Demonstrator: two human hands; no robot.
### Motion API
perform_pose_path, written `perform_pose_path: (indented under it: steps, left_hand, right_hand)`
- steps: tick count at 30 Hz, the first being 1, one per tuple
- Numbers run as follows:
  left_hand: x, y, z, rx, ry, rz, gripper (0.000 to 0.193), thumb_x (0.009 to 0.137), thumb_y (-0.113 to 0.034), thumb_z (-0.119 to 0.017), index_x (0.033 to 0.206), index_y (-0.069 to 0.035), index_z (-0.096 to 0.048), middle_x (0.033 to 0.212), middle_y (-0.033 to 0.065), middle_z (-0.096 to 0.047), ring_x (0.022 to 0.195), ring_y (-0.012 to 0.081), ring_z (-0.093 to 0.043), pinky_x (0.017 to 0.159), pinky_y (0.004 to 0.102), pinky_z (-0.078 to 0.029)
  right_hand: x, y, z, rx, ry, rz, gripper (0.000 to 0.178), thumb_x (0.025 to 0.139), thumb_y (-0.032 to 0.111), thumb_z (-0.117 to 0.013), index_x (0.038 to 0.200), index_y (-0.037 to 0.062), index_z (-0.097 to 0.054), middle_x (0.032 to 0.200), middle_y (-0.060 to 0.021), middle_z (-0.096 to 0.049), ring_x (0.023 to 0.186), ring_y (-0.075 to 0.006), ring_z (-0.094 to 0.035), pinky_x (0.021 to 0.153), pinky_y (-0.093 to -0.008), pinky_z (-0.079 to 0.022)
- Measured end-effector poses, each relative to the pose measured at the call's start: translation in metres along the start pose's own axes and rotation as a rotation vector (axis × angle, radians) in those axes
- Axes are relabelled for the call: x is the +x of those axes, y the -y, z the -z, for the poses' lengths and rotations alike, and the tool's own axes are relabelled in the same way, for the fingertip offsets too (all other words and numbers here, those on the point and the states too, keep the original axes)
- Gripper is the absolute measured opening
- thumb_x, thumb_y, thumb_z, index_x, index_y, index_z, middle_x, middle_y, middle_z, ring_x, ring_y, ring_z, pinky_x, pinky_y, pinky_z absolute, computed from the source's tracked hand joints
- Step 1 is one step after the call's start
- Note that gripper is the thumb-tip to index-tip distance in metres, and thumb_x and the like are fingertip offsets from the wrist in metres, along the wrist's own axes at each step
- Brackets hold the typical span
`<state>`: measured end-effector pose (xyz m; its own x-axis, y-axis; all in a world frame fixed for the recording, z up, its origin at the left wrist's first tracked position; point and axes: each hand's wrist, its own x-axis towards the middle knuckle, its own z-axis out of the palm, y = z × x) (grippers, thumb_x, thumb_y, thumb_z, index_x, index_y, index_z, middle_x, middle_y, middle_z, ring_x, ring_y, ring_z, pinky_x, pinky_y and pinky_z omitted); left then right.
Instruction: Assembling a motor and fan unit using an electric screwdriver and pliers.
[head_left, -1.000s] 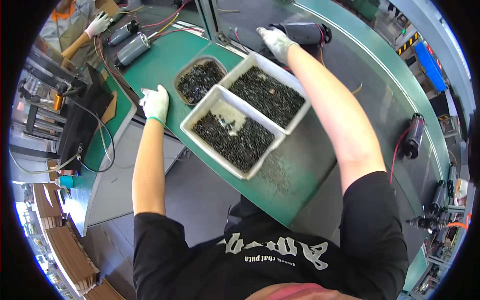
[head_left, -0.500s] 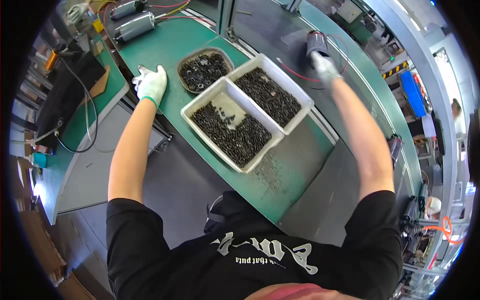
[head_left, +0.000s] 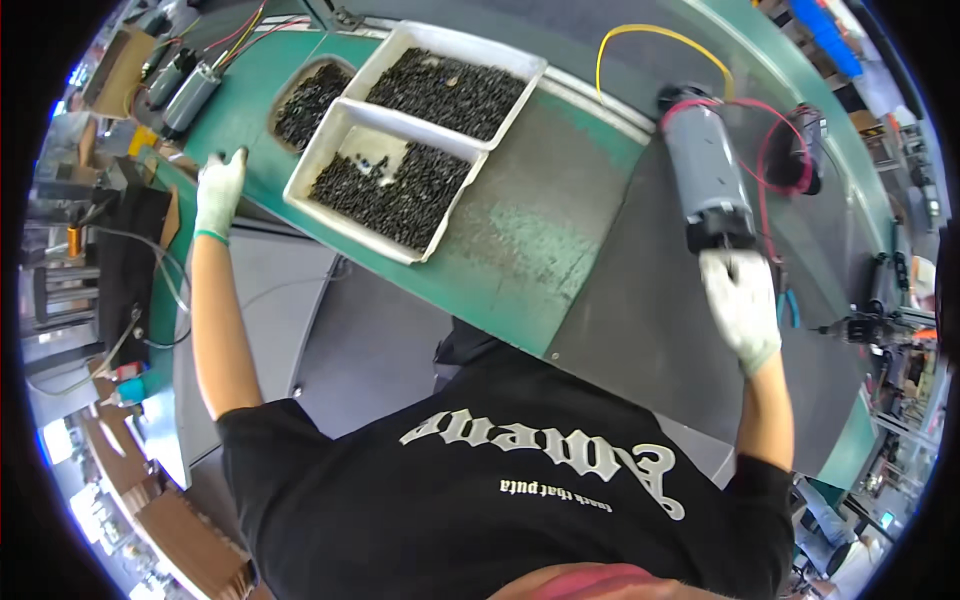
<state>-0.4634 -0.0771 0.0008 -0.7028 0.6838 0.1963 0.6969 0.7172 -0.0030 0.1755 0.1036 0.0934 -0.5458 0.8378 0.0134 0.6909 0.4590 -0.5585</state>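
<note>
Grey cyl. [head_left: 706, 165], blk. ends [head_left: 724, 230], red lead [head_left: 690, 103] round far end; my R grip [head_left: 741, 308] clasps near end, L grip [head_left: 219, 192] spread.

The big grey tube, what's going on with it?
Someone in a black shirt has the gloved right hand at the near black end of the grey tube; whether it is lifted is hard to tell. The left hand, by the edge of the green table, holds nothing I can see. Two white trays of small black parts stand there.
</note>
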Motion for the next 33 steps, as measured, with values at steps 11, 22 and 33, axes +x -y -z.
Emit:
perform_pose_path:
  steps: [11,22,33]
  left_hand:
    - [-0.043,-0.311,0.104,-0.231,0.105,-0.571,0.045,0.081,-0.025,-0.066,0.117,0.001,-0.058,0.106,0.0244,-0.064,0.094,0.0390,-0.065,0.084,0.0427,-0.052]
    - [0.015,-0.314,0.013,-0.096,-0.067,-0.785,0.032,0.085,-0.026,-0.063,0.109,-0.004,-0.064,0.101,0.0211,-0.067,0.100,0.0361,-0.063,0.090,0.0426,-0.049]
    - [-0.014,-0.329,0.056,-0.028,-0.114,-0.871,0.027,0.082,-0.017,-0.063,0.106,-0.004,-0.063,0.111,0.0173,-0.063,0.104,0.0347,-0.059,0.095,0.0441,-0.044]
  right_hand:
    - [-0.070,-0.006,-0.049,0.728,0.149,-0.393,0.025,0.094,0.018,-0.050,0.082,-0.0017,-0.059,0.069,-0.0034,-0.056,0.066,-0.0109,-0.051,0.059,-0.0287,-0.041]
    - [-0.161,-0.155,0.099,0.089,-1.506,-0.265,0.045,0.097,0.029,-0.052,0.123,-0.0074,-0.053,0.112,-0.0220,-0.062,0.100,-0.0274,-0.062,0.094,-0.0397,-0.049]
    - [-0.130,-0.285,0.164,1.243,-0.470,-0.004,0.058,0.091,0.031,-0.064,0.138,0.0039,-0.044,0.133,-0.0135,-0.053,0.120,-0.0264,-0.053,0.099,-0.0400,-0.043]
